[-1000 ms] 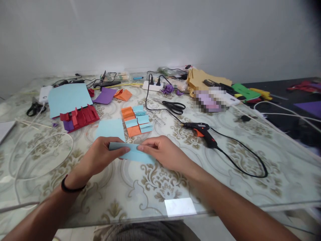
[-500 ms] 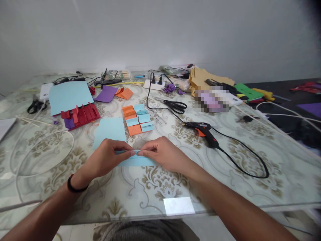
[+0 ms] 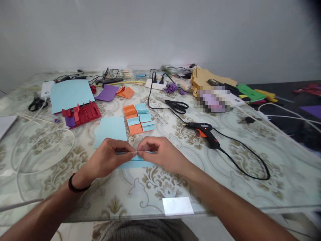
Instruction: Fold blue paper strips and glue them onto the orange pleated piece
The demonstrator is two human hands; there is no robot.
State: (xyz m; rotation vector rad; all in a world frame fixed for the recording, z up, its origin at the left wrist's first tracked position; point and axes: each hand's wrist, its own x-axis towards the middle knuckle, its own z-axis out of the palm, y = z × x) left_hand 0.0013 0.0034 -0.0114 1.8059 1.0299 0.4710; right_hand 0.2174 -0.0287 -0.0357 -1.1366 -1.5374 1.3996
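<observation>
My left hand [image 3: 111, 157] and my right hand [image 3: 159, 154] meet over a light blue sheet of paper [image 3: 136, 164], their thumbs and fingertips pinching a folded strip along its upper part. Part of the sheet lies on the table below my fingers; the rest is hidden behind them. Just beyond my left hand rests another light blue sheet [image 3: 111, 129], flat. Past my fingertips sits a pleated orange and blue paper piece [image 3: 139, 119], its folded flaps standing slightly up.
A hot glue gun [image 3: 204, 132] with its cord lies to the right, near black scissors [image 3: 177, 106]. A red pleated paper piece [image 3: 86, 114], a large blue sheet [image 3: 71, 96] and purple paper [image 3: 107, 92] lie at the left. Behind stands a white power strip [image 3: 155, 84].
My fingertips have drawn closer together along the folded strip, and the fold now stands up a little between them. The view has shifted very slightly.
</observation>
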